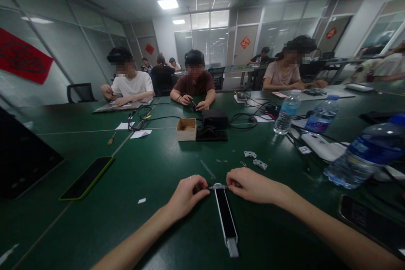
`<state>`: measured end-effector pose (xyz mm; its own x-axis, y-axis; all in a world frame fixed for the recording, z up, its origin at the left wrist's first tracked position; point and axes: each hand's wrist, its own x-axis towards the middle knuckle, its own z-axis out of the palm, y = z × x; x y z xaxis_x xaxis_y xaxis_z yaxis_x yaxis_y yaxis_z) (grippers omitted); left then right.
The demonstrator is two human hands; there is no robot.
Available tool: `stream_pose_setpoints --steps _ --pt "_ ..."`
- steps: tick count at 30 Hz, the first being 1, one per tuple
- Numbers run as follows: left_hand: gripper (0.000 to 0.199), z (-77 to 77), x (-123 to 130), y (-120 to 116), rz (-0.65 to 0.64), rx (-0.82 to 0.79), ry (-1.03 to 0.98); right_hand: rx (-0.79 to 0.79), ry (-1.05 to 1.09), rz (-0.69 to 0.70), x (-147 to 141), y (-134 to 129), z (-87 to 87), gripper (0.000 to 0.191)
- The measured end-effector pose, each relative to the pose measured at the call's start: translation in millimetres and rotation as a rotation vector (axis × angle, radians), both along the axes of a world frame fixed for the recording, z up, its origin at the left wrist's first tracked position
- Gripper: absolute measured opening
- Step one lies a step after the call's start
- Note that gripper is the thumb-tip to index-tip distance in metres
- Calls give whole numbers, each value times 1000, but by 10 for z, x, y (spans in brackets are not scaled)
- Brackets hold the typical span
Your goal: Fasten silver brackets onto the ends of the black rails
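Note:
A narrow device (226, 215) with a black face and white frame lies lengthwise in front of me on the green table. At its near end a pale grey tab (233, 248) sticks out. Across its far end runs a small grey piece (217, 186), too small to name exactly. My left hand (188, 194) pinches the left end of that piece with thumb and forefinger. From the other side, my right hand (249, 184) is closed at its right end, fingers curled. Beyond the hands lie two small grey plates (255, 160) and several tiny rings (243, 163).
A phone in a green case (87, 178) lies left, a dark phone (370, 219) right. Water bottles (363, 152) and cables stand at the right. An open cardboard box (186, 130) sits beside a black box (215, 119). Several people work across the table.

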<state>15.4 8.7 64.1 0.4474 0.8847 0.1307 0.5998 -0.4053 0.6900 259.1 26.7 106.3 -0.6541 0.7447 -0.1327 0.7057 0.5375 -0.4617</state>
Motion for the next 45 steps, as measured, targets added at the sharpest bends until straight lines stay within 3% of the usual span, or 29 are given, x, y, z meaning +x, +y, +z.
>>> stream_pose_setpoints --steps 16,27,31,37,45 --pt "4 -51 26 35 -10 40 -15 43 -9 0 -63 -16 19 17" --pt "7 -12 60 10 -6 10 -11 -28 -1 14 -52 4 21 19" --pt "12 -17 36 10 -16 10 -14 -20 9 13 76 76 108 20" --pt "14 -23 14 8 -21 -5 -16 118 -53 -145 397 285 228 21" --pt "8 11 26 9 -32 -4 28 251 -185 -221 627 539 11 17"
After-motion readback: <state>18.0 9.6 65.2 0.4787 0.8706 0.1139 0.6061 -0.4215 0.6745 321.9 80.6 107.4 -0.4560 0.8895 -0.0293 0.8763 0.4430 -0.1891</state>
